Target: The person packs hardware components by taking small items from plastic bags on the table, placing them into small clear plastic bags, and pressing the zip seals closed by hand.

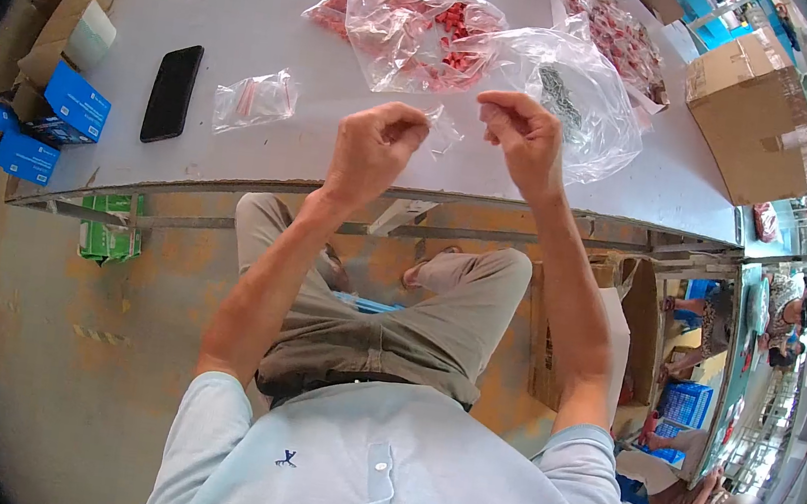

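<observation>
My left hand (373, 151) is closed in a pinch on a small clear plastic bag (444, 134), which sticks out to the right of the fingers. Just across from it, my right hand (525, 144) is raised with thumb and fingers pressed together; anything between them is too small to make out. Behind both hands lies a large clear bag of small red parts (401, 25). Beside my right hand, another clear bag (605, 126) holds dark, thin metal-looking pieces (558, 100). A small flat clear bag with red strips (256, 103) lies left of my left hand.
The grey table (270, 24) also bears a black phone (172, 93), blue boxes (74, 101) at the left edge, a tray of wrapped red pieces (616, 36) and a cardboard box (757, 119) at right. Other people sit at benches far right. An open carton (637, 321) stands below.
</observation>
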`<move>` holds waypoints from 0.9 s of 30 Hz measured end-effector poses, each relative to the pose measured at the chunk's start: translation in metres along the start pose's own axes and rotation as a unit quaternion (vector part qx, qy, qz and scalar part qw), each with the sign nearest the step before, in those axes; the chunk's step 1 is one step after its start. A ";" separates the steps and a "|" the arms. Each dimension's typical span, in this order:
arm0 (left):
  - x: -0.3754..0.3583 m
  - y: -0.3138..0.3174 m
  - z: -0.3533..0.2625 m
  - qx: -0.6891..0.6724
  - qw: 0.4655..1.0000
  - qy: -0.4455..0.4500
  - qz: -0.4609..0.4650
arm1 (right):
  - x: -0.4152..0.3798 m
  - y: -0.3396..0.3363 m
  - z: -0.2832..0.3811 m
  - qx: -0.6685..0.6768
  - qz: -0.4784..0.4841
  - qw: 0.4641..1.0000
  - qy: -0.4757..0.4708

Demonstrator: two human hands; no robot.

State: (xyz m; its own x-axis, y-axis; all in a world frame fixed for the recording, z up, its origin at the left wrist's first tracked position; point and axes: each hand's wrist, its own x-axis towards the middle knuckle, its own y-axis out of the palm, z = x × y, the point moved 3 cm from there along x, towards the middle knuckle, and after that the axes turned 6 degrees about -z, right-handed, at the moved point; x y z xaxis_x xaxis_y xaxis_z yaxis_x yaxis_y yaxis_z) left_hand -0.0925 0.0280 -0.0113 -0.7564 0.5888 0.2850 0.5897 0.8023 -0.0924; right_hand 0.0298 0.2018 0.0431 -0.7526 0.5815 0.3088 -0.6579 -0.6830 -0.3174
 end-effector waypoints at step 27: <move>0.004 -0.020 0.018 0.022 0.994 0.041 -0.099 | 0.184 0.077 -0.075 -0.543 0.154 0.820 -0.091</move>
State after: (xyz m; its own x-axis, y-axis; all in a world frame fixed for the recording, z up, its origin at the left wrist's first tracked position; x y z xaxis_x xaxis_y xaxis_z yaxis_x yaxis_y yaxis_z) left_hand -0.1125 0.0160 -0.0259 -0.8299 0.4101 0.3783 0.4170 0.9064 -0.0679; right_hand -0.1614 0.2894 0.0079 -0.9362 0.3123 0.1615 -0.1470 0.0696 -0.9867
